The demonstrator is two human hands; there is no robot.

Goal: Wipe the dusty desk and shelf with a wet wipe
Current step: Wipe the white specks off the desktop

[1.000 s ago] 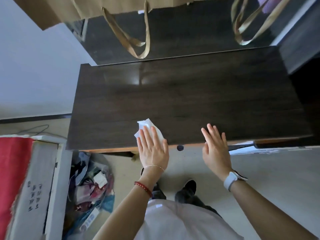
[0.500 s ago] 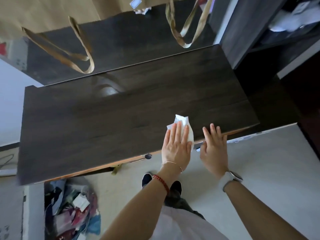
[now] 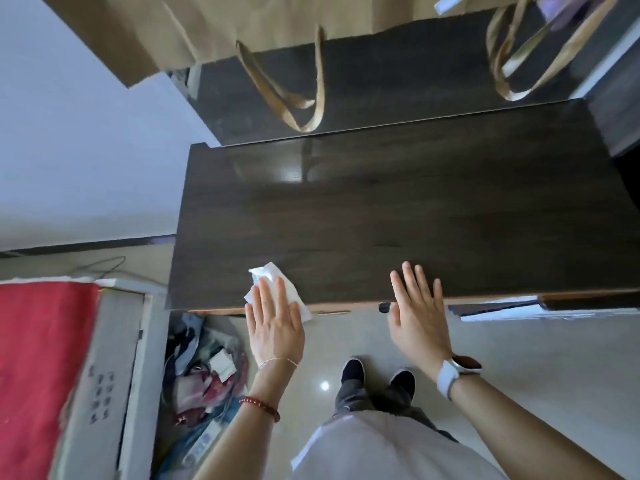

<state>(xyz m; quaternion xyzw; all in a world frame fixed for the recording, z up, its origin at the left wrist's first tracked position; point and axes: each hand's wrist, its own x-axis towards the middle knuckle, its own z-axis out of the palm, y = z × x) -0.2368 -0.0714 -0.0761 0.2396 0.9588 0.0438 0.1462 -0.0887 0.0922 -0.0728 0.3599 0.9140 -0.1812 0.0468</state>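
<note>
Both hands lie flat-fingered at the desk (image 3: 398, 220) edge, left hand (image 3: 275, 327) pressing the wipe (image 3: 273, 282), right hand (image 3: 420, 313) seemingly empty.

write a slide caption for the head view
Left hand presses a white wet wipe flat at the dark desk front edge; right hand rests open beside it.

Dark wood desk (image 3: 398, 216); white wet wipe (image 3: 277, 282) lies flat at its near edge.
</note>
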